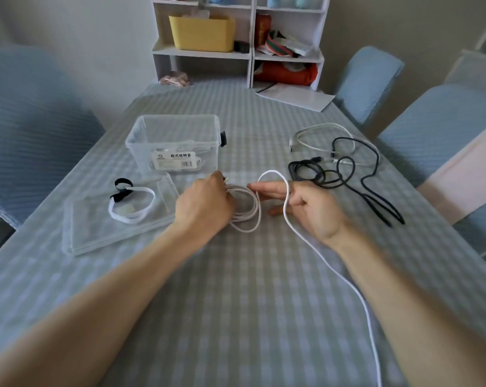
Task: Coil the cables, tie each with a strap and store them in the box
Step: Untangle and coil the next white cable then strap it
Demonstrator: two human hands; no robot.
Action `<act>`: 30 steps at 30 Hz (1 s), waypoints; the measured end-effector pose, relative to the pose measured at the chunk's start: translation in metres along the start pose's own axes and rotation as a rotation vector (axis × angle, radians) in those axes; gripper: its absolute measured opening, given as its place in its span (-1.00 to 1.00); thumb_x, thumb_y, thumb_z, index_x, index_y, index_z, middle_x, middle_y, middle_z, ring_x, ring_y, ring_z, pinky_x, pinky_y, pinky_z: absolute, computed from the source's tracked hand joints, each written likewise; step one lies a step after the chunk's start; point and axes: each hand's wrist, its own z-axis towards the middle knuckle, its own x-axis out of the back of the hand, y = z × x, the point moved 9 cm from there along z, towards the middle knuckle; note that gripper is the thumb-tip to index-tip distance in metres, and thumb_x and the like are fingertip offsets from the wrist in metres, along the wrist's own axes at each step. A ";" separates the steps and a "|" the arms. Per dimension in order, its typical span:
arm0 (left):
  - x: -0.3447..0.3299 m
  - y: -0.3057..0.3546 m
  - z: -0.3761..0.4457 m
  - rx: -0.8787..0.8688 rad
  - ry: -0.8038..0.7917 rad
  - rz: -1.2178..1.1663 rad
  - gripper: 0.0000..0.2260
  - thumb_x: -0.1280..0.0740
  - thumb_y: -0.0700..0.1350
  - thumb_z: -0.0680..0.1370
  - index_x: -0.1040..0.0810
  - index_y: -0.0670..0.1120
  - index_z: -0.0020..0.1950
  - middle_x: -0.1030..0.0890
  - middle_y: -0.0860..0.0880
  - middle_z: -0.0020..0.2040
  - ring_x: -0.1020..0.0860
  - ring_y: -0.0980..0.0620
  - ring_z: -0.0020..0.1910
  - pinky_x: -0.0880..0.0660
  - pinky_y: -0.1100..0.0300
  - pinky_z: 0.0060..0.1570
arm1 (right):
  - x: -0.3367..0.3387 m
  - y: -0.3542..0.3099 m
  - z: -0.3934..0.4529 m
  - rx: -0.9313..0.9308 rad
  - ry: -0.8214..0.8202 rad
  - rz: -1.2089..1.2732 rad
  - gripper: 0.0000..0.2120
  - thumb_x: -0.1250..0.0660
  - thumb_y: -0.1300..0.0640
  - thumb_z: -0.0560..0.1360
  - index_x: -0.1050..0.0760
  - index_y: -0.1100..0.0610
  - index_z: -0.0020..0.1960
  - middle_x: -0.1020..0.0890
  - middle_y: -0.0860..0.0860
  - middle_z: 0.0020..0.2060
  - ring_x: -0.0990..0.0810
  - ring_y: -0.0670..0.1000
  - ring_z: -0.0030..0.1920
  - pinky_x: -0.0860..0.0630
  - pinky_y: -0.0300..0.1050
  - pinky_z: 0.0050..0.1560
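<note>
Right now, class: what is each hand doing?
Left hand: closed, gripping the white cable coils.
Right hand: open, fingers straight, cable looped over them.

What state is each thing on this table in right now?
Clear plastic box: open, a cable inside.
Clear lid: flat on table, straps on it.
White cable: partly coiled.
Black cable: loose, uncoiled.
Left hand: grips the coil.
Right hand: open, cable looped over fingers.

left hand [205, 203] hiding part of white cable [247, 216], cable's tail cut off below
</note>
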 end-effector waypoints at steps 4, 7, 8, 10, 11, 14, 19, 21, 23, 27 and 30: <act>0.000 0.004 -0.003 -0.005 0.022 0.023 -0.89 -0.20 -0.13 0.55 -0.43 -0.09 0.05 -0.60 -0.22 0.06 -0.55 -0.29 0.03 -0.31 0.06 -0.17 | 0.006 -0.007 -0.004 0.028 0.100 -0.424 -0.38 -0.07 0.25 0.27 -0.60 -0.16 0.18 -0.68 -0.03 0.16 -0.59 -0.08 0.24 -0.51 0.07 0.30; 0.003 0.007 -0.007 -0.016 0.037 0.031 -0.83 -0.19 -0.14 0.56 -0.46 -0.12 0.11 -0.61 -0.23 0.05 -0.55 -0.30 0.03 -0.31 0.06 -0.18 | 0.004 -0.002 -0.005 0.018 0.144 -0.506 -0.66 -0.31 0.05 0.47 -0.60 -0.31 0.15 -0.70 0.10 0.08 -0.65 0.14 0.15 -0.55 0.21 0.21; 0.003 0.007 -0.007 -0.013 0.040 0.026 -0.84 -0.19 -0.14 0.56 -0.46 -0.12 0.11 -0.61 -0.22 0.05 -0.56 -0.30 0.03 -0.31 0.06 -0.18 | 0.003 -0.003 -0.006 0.029 0.170 -0.511 -0.70 -0.41 0.00 0.48 -0.60 -0.26 0.18 -0.72 0.04 0.03 -0.69 0.04 0.09 -0.58 0.09 0.19; 0.004 0.008 -0.010 -0.001 0.048 0.007 -0.85 -0.19 -0.13 0.56 -0.46 -0.12 0.09 -0.61 -0.22 0.04 -0.56 -0.30 0.03 -0.32 0.07 -0.18 | 0.000 -0.008 -0.009 0.073 0.225 -0.547 -0.65 -0.50 0.03 0.47 -0.61 -0.11 0.25 -0.73 -0.10 -0.01 -0.69 -0.19 -0.01 -0.58 -0.17 0.12; 0.005 0.009 -0.012 0.000 0.054 -0.008 -0.87 -0.19 -0.14 0.55 -0.46 -0.11 0.06 -0.61 -0.21 0.02 -0.56 -0.30 0.02 -0.32 0.06 -0.19 | -0.002 -0.011 -0.010 0.097 0.264 -0.550 -0.63 -0.52 0.08 0.45 -0.62 -0.06 0.25 -0.73 -0.11 -0.02 -0.68 -0.23 -0.04 -0.56 -0.25 0.08; 0.004 0.018 -0.017 -0.039 0.029 -0.109 -0.91 -0.20 -0.17 0.51 -0.46 -0.12 -0.02 -0.57 -0.12 -0.11 -0.54 -0.26 -0.06 -0.36 0.05 -0.21 | -0.003 -0.014 -0.012 0.120 0.370 -0.565 -0.66 -0.53 0.19 0.43 -0.66 0.00 0.19 -0.74 -0.07 -0.09 -0.67 -0.27 -0.14 -0.54 -0.36 -0.06; -0.002 0.027 -0.022 -0.116 -0.042 -0.339 -0.85 -0.21 -0.25 0.46 -0.54 -0.12 -0.06 -0.58 -0.04 -0.26 -0.55 -0.12 -0.20 -0.49 0.05 -0.30 | -0.006 -0.026 -0.021 0.154 0.353 -0.683 -0.66 -0.34 0.31 0.47 -0.70 -0.05 0.07 -0.69 -0.06 -0.34 -0.59 -0.23 -0.38 -0.43 -0.42 -0.31; -0.002 0.021 -0.023 -0.083 -0.028 -0.399 -0.84 -0.26 -0.23 0.46 -0.51 -0.04 0.00 -0.55 0.01 -0.30 -0.54 0.02 -0.31 -0.34 0.28 -0.46 | -0.011 -0.029 -0.023 0.167 0.332 -0.772 -0.68 -0.32 0.31 0.51 -0.69 -0.04 0.10 -0.68 -0.03 -0.32 -0.61 -0.19 -0.33 -0.46 -0.39 -0.29; 0.000 0.017 -0.024 -0.079 -0.001 -0.436 -0.73 -0.31 -0.21 0.45 -0.47 0.04 0.10 -0.53 0.05 -0.34 -0.51 0.17 -0.36 -0.32 0.36 -0.45 | -0.016 -0.029 -0.021 0.157 0.300 -0.890 -0.71 -0.30 0.27 0.56 -0.65 -0.04 0.12 -0.68 0.04 -0.27 -0.62 -0.07 -0.28 -0.53 -0.21 -0.23; 0.007 0.022 -0.027 -0.208 0.066 -0.393 -0.65 -0.35 -0.24 0.43 -0.44 -0.06 0.20 -0.42 0.07 -0.51 -0.48 0.23 -0.39 -0.32 0.35 -0.40 | -0.017 -0.030 -0.022 0.232 0.275 -0.896 -0.78 -0.29 0.29 0.53 -0.40 0.07 0.12 -0.71 -0.07 -0.15 -0.60 0.00 -0.21 -0.51 0.01 -0.14; 0.007 0.024 -0.027 -0.244 0.071 -0.382 -0.65 -0.39 -0.18 0.45 -0.45 -0.08 0.21 -0.43 0.06 -0.50 -0.47 0.20 -0.40 -0.32 0.36 -0.39 | -0.013 -0.031 -0.024 0.280 0.309 -0.841 -0.80 -0.32 0.33 0.50 -0.41 0.12 0.06 -0.72 -0.08 -0.21 -0.63 0.05 -0.21 -0.52 0.07 -0.14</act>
